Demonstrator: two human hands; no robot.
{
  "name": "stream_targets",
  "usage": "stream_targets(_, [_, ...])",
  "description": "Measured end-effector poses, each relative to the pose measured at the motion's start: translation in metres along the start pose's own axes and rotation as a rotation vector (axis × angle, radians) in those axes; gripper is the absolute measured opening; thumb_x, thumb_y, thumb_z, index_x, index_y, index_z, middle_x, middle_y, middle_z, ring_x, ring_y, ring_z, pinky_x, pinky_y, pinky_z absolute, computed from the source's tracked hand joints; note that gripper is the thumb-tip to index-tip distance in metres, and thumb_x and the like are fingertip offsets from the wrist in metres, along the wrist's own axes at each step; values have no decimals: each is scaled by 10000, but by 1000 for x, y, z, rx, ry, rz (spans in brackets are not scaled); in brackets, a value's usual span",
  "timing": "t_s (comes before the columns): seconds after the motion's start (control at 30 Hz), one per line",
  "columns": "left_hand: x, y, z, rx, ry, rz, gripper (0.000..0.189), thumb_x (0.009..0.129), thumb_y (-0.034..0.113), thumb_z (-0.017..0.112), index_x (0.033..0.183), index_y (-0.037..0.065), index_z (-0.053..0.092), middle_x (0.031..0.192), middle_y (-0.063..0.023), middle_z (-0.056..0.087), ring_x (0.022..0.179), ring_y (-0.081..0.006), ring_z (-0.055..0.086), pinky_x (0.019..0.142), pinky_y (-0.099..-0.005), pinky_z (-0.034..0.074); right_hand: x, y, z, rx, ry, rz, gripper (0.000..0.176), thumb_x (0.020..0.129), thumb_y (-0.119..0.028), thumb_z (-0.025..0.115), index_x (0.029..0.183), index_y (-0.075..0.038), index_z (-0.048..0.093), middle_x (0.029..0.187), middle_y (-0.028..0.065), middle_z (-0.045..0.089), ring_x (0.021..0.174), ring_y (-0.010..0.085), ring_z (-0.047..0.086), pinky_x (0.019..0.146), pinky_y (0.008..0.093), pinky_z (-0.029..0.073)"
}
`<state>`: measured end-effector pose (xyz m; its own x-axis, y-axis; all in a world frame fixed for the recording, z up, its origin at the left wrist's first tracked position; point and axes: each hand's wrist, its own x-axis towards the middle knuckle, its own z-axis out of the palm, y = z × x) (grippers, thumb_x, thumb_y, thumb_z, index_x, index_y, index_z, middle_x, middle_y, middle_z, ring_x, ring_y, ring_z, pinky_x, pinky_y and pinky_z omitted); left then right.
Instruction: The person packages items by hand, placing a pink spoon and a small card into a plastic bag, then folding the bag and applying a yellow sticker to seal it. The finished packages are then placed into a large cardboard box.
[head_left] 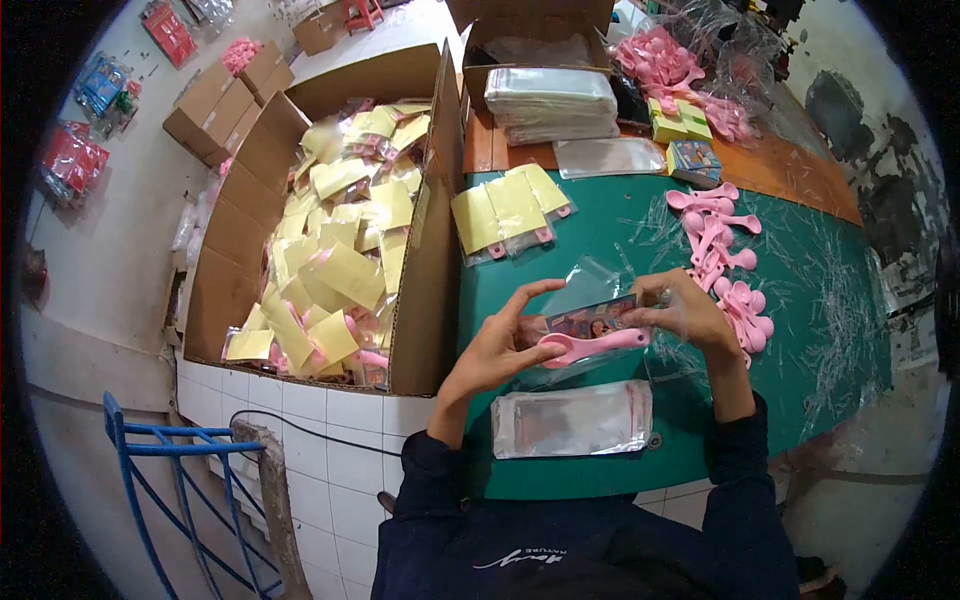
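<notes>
Over the green table, my left hand (498, 345) has its thumb against the bowl of a pink measuring spoon (600, 345), with the index finger raised. My right hand (684, 312) pinches the right end of a printed card (592, 318), just above the spoon's handle. A clear plastic bag (590, 282) surrounds the card and shows behind it. Directly below my hands lies a stack of clear bags (572, 420). To the right, loose pink spoons (712, 240) form a long pile.
At left stands a large cardboard box (418, 290) full of yellow-backed packs. Several finished-looking packs (505, 212) lie on the green table (620, 215). Behind are bag stacks (552, 100), small card stacks (693, 160) and more pink spoons (655, 58). Plastic strips (835, 310) litter the right side.
</notes>
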<state>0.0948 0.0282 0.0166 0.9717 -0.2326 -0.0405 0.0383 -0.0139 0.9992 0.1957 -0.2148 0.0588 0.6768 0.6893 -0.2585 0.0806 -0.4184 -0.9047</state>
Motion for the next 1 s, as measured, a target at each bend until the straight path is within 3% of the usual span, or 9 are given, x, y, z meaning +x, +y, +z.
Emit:
stream_targets(0.07, [-1, -4, 11, 164, 100, -8, 616, 796, 147, 682, 1306, 96, 340, 896, -75, 640, 772, -80, 584, 630, -226, 465, -1, 11, 3, -69, 100, -147, 163, 744, -119, 693, 728, -13, 571, 709, 17, 581, 688, 66, 511, 585, 239, 414])
stream_targets(0.1, [2, -21, 19, 233, 287, 188, 636, 792, 179, 687, 1310, 93, 329, 868, -94, 625, 780, -118, 607, 624, -255, 484, -1, 15, 5, -112, 184, -159, 162, 742, -121, 694, 747, -10, 576, 713, 25, 583, 692, 72, 521, 592, 241, 421])
stream_targets(0.2, [-11, -30, 33, 149, 411, 57, 589, 842, 172, 627, 1316, 79, 292, 892, -106, 626, 844, -172, 622, 658, -274, 502, 1, 15, 20, -158, 370, -184, 188, 734, -128, 694, 825, -4, 587, 750, 52, 592, 718, 99, 555, 628, 250, 442])
stream_targets(0.27, [-20, -24, 35, -241, 173, -109, 616, 932, 176, 464, 1390, 104, 58, 1035, -170, 596, 961, -242, 607, 731, -321, 520, 2, -2, 41, -80, 406, -174, 245, 727, -134, 695, 905, -1, 591, 806, 74, 603, 749, 130, 583, 671, 261, 458])
stream_targets(0.37, [-26, -29, 39, -573, 53, -265, 659, 976, 170, 316, 1385, 167, -200, 1158, -248, 519, 1009, -296, 589, 798, -372, 516, 1, -4, 51, -279, 56, -401, 366, 748, -151, 675, 1071, -29, 552, 1037, 133, 564, 930, 255, 575, 781, 324, 463])
stream_targets(0.43, [-33, -35, 36, -524, 73, -271, 651, 974, 142, 305, 1387, 170, -198, 1164, -253, 515, 1027, -301, 579, 815, -378, 510, 1, -3, 60, -387, -35, -468, 366, 765, -157, 657, 1089, -37, 536, 1077, 160, 523, 991, 322, 525, 829, 368, 444])
stream_targets(0.67, [-44, -40, 30, -458, 45, -273, 666, 945, 41, 283, 1399, 175, -185, 1230, -234, 464, 1050, -278, 556, 854, -380, 488, 8, 13, 94, -381, -6, -442, 252, 752, -117, 638, 959, -26, 527, 952, 154, 490, 932, 334, 501, 797, 392, 435])
stream_targets(0.77, [-45, -44, 28, -188, 15, -136, 686, 927, 42, 295, 1408, 170, -178, 1221, -186, 468, 1048, -229, 533, 879, -335, 453, 11, 10, 102, -339, -25, -500, 228, 740, -114, 644, 891, -16, 504, 915, 157, 478, 897, 337, 490, 788, 404, 416])
stream_targets(1.0, [-43, -37, 32, -518, 68, -167, 719, 882, 41, 320, 1418, 121, -152, 1377, -136, 258, 993, -150, 486, 841, -270, 420, 9, 12, 110, -592, 29, -618, 205, 711, -135, 649, 818, -36, 504, 821, 111, 471, 820, 295, 493, 718, 385, 400])
